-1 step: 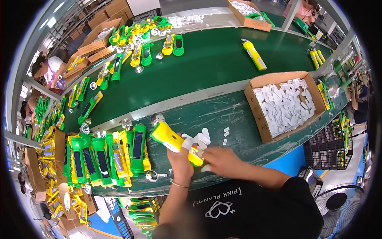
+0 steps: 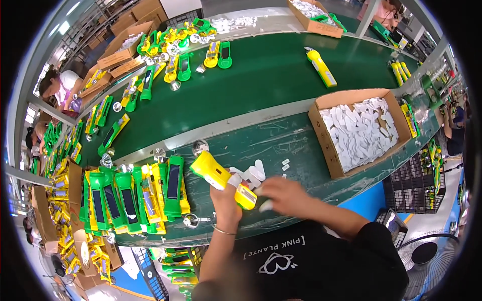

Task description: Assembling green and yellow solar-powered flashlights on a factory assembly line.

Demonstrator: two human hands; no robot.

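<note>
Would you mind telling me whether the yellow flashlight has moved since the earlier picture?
No. The yellow flashlight lies just as before, beside the row of green and yellow housings, held by the left hand.

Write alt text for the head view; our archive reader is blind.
A person's left hand holds a yellow flashlight over a green workbench while the right hand works at its end. Green and yellow flashlights lie left, a cardboard box of white parts right.

Factory assembly line: green conveyor belt (image 2: 261, 75)
</note>
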